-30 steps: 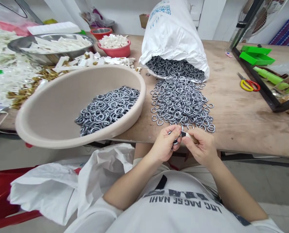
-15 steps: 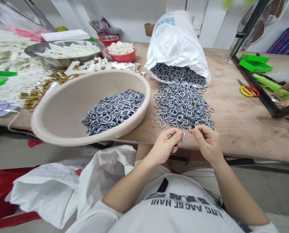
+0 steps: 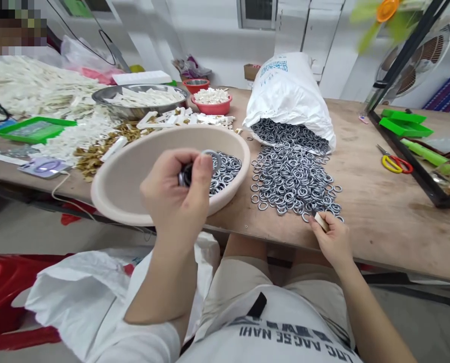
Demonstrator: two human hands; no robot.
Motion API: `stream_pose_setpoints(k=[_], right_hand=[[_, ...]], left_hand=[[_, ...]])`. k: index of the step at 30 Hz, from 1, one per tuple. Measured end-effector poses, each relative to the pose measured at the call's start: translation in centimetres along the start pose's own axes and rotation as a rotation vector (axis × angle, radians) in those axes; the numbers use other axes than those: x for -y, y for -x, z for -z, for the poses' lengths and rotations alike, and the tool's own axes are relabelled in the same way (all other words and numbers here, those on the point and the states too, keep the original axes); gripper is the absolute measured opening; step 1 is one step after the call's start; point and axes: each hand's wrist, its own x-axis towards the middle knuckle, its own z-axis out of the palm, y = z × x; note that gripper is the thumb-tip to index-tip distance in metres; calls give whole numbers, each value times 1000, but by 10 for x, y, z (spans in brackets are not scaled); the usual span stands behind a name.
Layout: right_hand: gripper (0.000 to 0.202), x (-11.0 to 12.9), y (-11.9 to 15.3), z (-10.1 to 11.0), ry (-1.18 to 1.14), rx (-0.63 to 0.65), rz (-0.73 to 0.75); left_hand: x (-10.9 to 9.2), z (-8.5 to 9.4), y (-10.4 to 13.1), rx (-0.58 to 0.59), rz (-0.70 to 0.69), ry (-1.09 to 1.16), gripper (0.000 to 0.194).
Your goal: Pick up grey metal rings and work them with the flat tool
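My left hand (image 3: 177, 194) is raised close to the camera, in front of the beige basin (image 3: 109, 184). Its fingers are closed on metal rings, and one grey ring (image 3: 216, 160) shows past the thumb tip. How many are inside the fist is hidden. Low at the table's front edge, my right hand (image 3: 332, 237) pinches a small whitish piece with a dark tip (image 3: 320, 222); its exact kind cannot be made out. That tip touches or nearly touches the near edge of a pile of grey rings (image 3: 293, 176). More grey rings (image 3: 228, 171) lie in the basin, partly behind my left hand.
A white sack (image 3: 291, 96) lies behind the pile, its mouth spilling rings. Scissors (image 3: 394, 162) and green trays (image 3: 406, 123) are at the right, by a black frame (image 3: 402, 161). White strips, brass-coloured pieces (image 3: 92, 156) and a steel bowl (image 3: 100, 95) fill the left.
My left hand has risen and moved left from beside my right hand to before the basin, rings still in it. My right hand stays by the pile. The camera view has tilted up.
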Motion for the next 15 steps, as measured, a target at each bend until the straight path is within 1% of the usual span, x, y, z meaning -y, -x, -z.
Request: stream_pose_setpoints(k=[1, 2, 3, 5, 6, 8, 9, 10, 12, 14, 15], right_hand=[[29, -4, -1, 0, 12, -14, -4], [30, -7, -3, 0, 21, -29, -10], [32, -11, -5, 1, 24, -42, -16], [33, -17, -9, 1, 12, -58, -32], [34, -19, -10, 0, -1, -61, -39], [35, -22, -11, 0, -20, -62, -41], [35, -23, -11, 0, -21, -58, -38], [35, -24, -10, 0, -16, -56, -36], [34, -24, -9, 0, 0, -54, -38], [34, -24, -8, -1, 4, -51, -45], [34, -23, -8, -1, -1, -49, -49]], left_hand=[[3, 2, -12, -68, -148, -199, 23], [8, 3, -24, -20, -238, -374, 24], [14, 3, -34, 40, -262, -518, 26], [26, 3, -48, 213, -248, -775, 30], [32, 3, -52, 300, -218, -873, 31], [38, 2, -54, 436, -167, -1001, 33], [39, 2, -52, 471, -156, -1033, 35], [37, 2, -49, 472, -165, -1047, 36], [30, 3, -40, 394, -249, -1012, 34], [21, 6, -25, 281, -414, -875, 27], [18, 7, -14, 263, -514, -765, 23]])
